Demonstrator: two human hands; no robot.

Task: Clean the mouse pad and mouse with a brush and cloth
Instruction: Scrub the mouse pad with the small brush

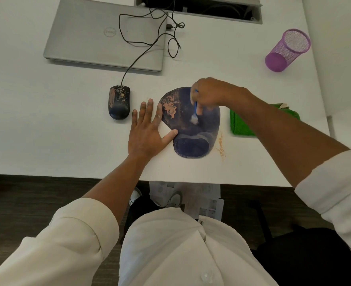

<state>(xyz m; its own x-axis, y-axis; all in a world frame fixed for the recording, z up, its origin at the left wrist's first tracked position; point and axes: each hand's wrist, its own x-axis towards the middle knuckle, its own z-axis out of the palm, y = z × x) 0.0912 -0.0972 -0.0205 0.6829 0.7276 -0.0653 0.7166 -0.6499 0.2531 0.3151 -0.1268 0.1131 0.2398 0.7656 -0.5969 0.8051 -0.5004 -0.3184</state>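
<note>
A dark blue mouse pad [207, 124] with a wrist rest lies on the white desk, with orange-brown dirt on its upper left part. My right hand [211, 93] is shut on a blue-handled brush [195, 112], whose white bristles touch the middle of the pad. My left hand [147, 129] lies flat and open on the desk, its thumb and index finger touching the pad's left edge. A black wired mouse [119, 102] smeared with the same dirt sits left of the pad. A folded green cloth [240, 124] lies to the pad's right, partly hidden by my right forearm.
A closed grey laptop [106, 34] sits at the back left, with the mouse cable [141, 52] looping over it. A purple mesh pen cup [288, 50] lies tipped at the back right. Orange crumbs [221, 145] lie right of the pad. The desk's front edge [67, 175] is near.
</note>
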